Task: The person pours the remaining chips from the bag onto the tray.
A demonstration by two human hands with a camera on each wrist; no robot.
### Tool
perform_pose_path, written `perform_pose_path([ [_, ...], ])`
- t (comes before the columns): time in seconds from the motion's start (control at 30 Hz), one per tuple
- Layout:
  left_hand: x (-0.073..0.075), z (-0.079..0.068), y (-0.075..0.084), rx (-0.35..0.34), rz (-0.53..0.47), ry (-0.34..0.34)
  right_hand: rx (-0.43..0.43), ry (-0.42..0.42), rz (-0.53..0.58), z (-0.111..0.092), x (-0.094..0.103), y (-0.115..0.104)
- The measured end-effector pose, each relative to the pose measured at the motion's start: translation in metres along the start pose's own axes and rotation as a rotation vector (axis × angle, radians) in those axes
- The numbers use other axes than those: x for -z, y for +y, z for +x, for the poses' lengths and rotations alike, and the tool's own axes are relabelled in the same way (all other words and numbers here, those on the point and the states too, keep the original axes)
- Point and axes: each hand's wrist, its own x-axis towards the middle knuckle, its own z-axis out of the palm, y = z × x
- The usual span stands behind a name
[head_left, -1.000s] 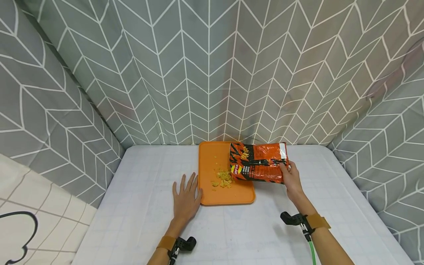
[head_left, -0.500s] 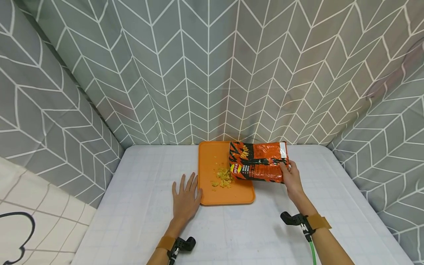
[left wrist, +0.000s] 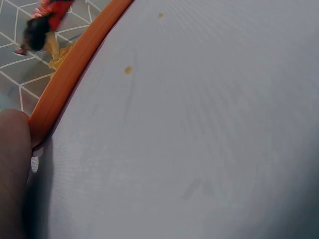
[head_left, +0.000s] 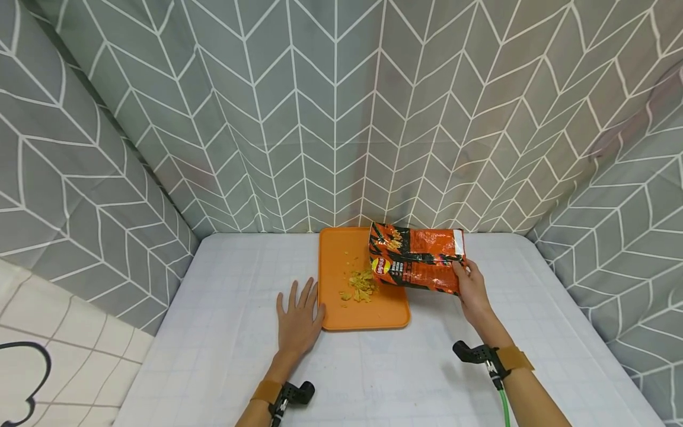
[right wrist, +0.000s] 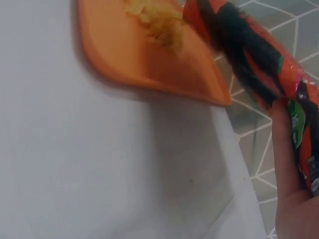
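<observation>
My right hand point(head_left: 472, 290) grips the right end of an orange and black snack bag point(head_left: 418, 258), thumb on the near side. The bag lies tilted sideways above the right half of an orange tray point(head_left: 333, 249), its left end over a small heap of yellow chips point(head_left: 363, 284). In the right wrist view the bag point(right wrist: 259, 55) angles down toward the chips point(right wrist: 159, 22). My left hand point(head_left: 299, 323) rests flat with spread fingers on the table, the thumb touching the tray's left edge. The left wrist view shows part of that hand point(left wrist: 12, 164) against the tray rim point(left wrist: 75, 64).
A white cloth covers the table point(head_left: 240, 267). Small yellow crumbs point(left wrist: 128, 70) lie on it beside the tray. A grey patterned curtain point(head_left: 341, 118) hangs behind the table and on both sides. A green cable point(head_left: 503, 406) runs from the right wrist camera point(head_left: 475, 354).
The bag has shifted and tilted slightly, its left end rising a little in my right hand. The chip heap looks slightly larger. My left hand stays in place.
</observation>
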Motion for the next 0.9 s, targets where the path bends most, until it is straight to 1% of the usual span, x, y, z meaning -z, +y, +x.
perform_pose_path([
  [0.07,0.0007,-0.0001,0.0000,0.002,0.002,0.000,0.011,0.000,-0.013,0.0001,-0.0011,-0.0007],
  [0.2,0.0000,-0.0001,0.0003,-0.010,0.004,0.019,0.028,0.020,-0.103,-0.0005,-0.0030,-0.0006],
  [0.27,-0.0005,-0.0002,0.0004,-0.008,0.009,0.012,0.033,0.022,-0.124,-0.0013,-0.0036,-0.0008],
  [0.3,-0.0007,-0.0002,0.0004,-0.005,0.013,0.005,0.032,0.019,-0.122,-0.0018,-0.0038,-0.0011],
  [0.4,-0.0008,-0.0002,0.0000,-0.001,0.021,-0.003,0.026,0.003,-0.066,-0.0035,-0.0045,-0.0028],
  [0.5,-0.0001,0.0000,0.0001,-0.003,0.014,0.003,0.032,-0.004,-0.064,-0.0045,-0.0047,-0.0036],
  [0.63,0.0011,-0.0001,0.0007,-0.008,0.003,0.006,0.060,0.015,-0.157,-0.0063,-0.0050,-0.0042],
  [0.7,0.0013,-0.0002,0.0009,-0.008,0.005,0.005,0.068,0.020,-0.179,-0.0073,-0.0056,-0.0051],
  [0.83,-0.0001,-0.0003,0.0005,-0.012,0.008,0.024,0.055,0.000,-0.113,-0.0064,-0.0060,-0.0062],
  [0.9,-0.0011,-0.0003,0.0001,-0.015,0.005,0.038,0.051,-0.002,-0.099,-0.0060,-0.0060,-0.0057],
])
